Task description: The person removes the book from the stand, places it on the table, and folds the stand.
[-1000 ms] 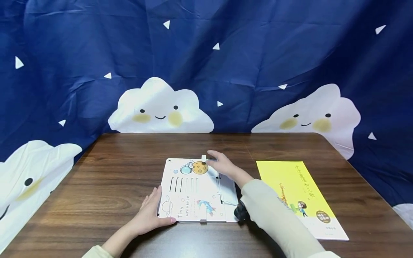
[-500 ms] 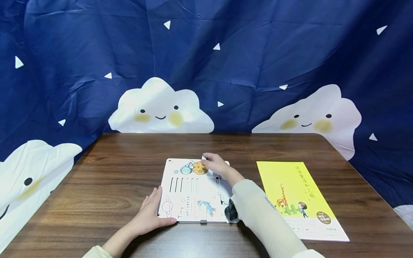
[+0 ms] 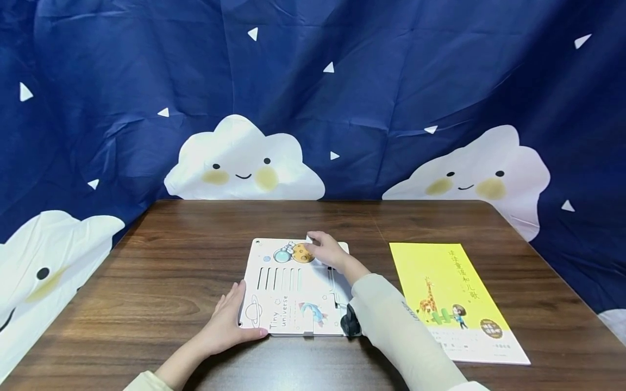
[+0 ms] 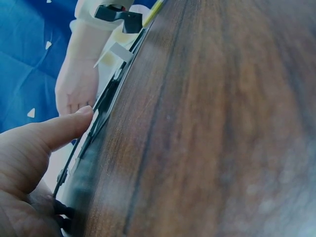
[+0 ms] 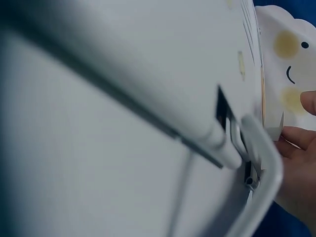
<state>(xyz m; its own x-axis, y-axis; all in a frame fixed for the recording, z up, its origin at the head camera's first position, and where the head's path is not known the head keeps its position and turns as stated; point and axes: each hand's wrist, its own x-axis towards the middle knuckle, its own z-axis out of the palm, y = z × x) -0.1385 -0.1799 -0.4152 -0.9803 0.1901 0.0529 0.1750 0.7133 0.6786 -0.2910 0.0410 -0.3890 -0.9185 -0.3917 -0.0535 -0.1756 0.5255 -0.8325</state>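
A white book stand [image 3: 283,309] with cartoon space prints and "Tiny universe" lettering lies flat on the wooden table. My left hand [image 3: 222,315] holds its near left corner, fingers along the left edge and thumb on the near edge. In the left wrist view, the left thumb [image 4: 69,129] lies over that edge; the other fingers are mostly hidden. At the far edge my right hand [image 3: 329,250] has its bent fingers on a small white tab [image 3: 309,238], seen closer as the white tab [image 5: 275,131] in the right wrist view.
A yellow and white picture book [image 3: 440,282] lies on the table [image 3: 161,271] to the right, beside the right sleeve [image 3: 391,320]. Behind the table hangs a blue cloth [image 3: 293,70] with clouds and triangles. A black wrist camera [image 3: 350,321] sits under the right wrist.
My right hand has moved slightly left, its fingers coming onto the tab at the far edge. The left hand and the book stand have stayed put.
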